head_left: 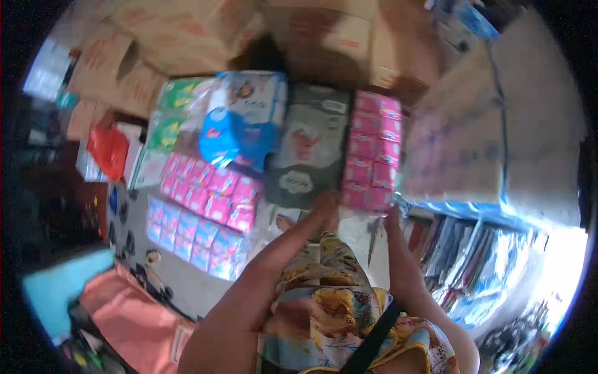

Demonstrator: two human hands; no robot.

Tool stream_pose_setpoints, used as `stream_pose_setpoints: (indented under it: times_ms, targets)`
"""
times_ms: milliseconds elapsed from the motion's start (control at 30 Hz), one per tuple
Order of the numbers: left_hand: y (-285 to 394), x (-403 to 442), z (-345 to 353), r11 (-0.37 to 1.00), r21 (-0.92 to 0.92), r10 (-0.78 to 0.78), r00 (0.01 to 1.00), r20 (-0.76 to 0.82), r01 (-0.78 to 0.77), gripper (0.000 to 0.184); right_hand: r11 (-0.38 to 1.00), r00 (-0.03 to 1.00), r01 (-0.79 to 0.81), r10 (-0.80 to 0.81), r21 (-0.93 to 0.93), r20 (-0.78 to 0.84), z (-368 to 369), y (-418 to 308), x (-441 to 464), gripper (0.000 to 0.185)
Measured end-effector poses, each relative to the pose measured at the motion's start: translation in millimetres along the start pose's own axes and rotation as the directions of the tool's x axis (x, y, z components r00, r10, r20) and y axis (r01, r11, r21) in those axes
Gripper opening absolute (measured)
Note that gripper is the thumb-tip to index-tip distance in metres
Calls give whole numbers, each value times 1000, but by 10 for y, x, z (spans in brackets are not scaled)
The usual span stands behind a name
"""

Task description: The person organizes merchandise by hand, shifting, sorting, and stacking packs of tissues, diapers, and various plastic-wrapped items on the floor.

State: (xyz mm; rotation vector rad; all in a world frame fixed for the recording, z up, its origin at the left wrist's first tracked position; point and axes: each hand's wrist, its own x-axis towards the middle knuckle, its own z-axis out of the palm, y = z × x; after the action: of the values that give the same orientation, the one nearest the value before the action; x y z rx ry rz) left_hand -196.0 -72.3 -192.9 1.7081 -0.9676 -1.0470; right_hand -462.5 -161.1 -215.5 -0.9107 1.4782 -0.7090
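A tall pack of pink packets (372, 153) stands upright in front of me, between my two hands. My left hand (329, 202) is at its lower left corner, beside the bottom of a grey-green pack (308, 149); its fingers are blurred. At the lower right corner of the pink pack is my right hand (393, 209), its fingers mostly hidden. A blue and white pack (243, 118) leans to the left of the grey-green one. Pink packs (212, 190) and light blue and pink packs (193, 237) lie in rows at the lower left.
Cardboard boxes (168, 31) are stacked behind the packs. A large wrapped carton (467, 124) stands at the right, above folded goods in clear plastic (473, 255). At the left are a red bag (109, 149), green packs (171, 115) and a salmon-coloured item (131, 311).
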Motion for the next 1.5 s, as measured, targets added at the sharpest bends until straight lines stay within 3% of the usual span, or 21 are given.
stream_pose_setpoints:
  times_ms: [33, 100, 233, 300, 433, 500, 533, 567, 600, 667, 700, 767, 833, 867, 900, 1033, 1133, 1333, 1433, 1467, 1500]
  targets:
    - [93, -48, -125, 987, -131, -93, 996, -14, 90, 49, 980, 977, 123, -148, -159, -156, 67, -218, -27, 29]
    - [794, -182, -482, 947, 319, 25, 999, 45, -38, 41, 941, 896, 184, -279, -283, -344, 356, -702, -113, 28]
    - [385, -357, -756, 828, 553, 74, 995, 67, -99, 37, 786, 772, 439, -578, -434, -266, 872, -1234, -157, 26]
    - [930, -696, -1213, 993, -30, -120, 989, -88, 118, 37, 659, 680, 565, -713, -496, -173, 1208, -1470, -206, 25]
    - [700, -1071, -1589, 976, 68, -178, 941, -287, 205, 34, 391, 490, 783, -867, -484, 92, 2059, -1832, -395, 23]
    - [570, -1221, -1744, 955, 129, -198, 895, -399, 269, 32, 682, 695, 717, -684, -144, 219, 2501, -1886, -594, 25]
    - [502, -1310, -1832, 956, 116, -201, 888, -413, 270, 32, 844, 793, 536, -491, -29, 361, 2684, -1937, -830, 25]
    - [433, -1397, -1909, 963, 32, -218, 844, -491, 267, 33, 955, 837, 295, -265, 13, 478, 2870, -2000, -1080, 25]
    - [394, -1465, -1977, 966, -53, -239, 791, -563, 254, 34, 966, 829, 202, -82, -159, 553, 2993, -2154, -1368, 24]
    - [344, -1524, -2054, 970, -182, -242, 674, -698, 160, 36, 713, 648, 545, -25, -440, 762, 3233, -1448, -1129, 23]
    - [335, -1527, -2087, 961, -272, -256, 545, -798, 52, 39, 445, 520, 765, 3, -467, 854, 3347, -1128, -1049, 24]
    - [209, -1507, -2179, 967, -244, -247, 472, -846, 69, 40, -45, 344, 939, 109, -341, 933, 3491, -904, -1327, 27]
    - [94, -1492, -2338, 976, -182, -213, 378, -901, 117, 42, 607, 538, 506, 334, -613, 774, 3480, -790, -1621, 38]
    - [59, -1490, -2420, 978, -163, -199, 340, -919, 134, 42, 766, 531, 113, 492, -633, 690, 3493, -768, -1737, 43]
    - [70, -1484, -2487, 971, -213, -237, 373, -897, 104, 33, 764, 449, -308, 642, -567, 621, 3558, -811, -1839, 49]
    - [630, -1622, -2804, 946, -322, -303, 496, -814, 49, 19, 793, 470, -346, 609, -501, 639, 3779, -1023, -2093, 57]
    - [732, -1708, -2999, 849, -520, -466, 588, -661, 88, 31, 810, 410, -484, 543, -329, 733, 3897, -954, -1963, 57]
    - [459, -1644, -3255, 843, -483, -497, 688, -530, 237, 26, 997, 194, 67, -59, 46, 979, 3867, -806, -1911, 58]
    - [456, -1637, -3427, 807, -443, -537, 799, -272, 391, 32, 929, 397, 66, 310, -363, 864, 3941, -416, -1503, 50]
    - [461, -1606, -3415, 808, -443, -534, 801, -270, 389, 32, 951, 410, 22, 273, -308, 870, 3982, -378, -1478, 46]
    - [471, -1570, -3380, 696, -654, -577, 773, -264, 296, 33, 968, 425, -23, 237, -251, 874, 4015, -331, -1460, 42]
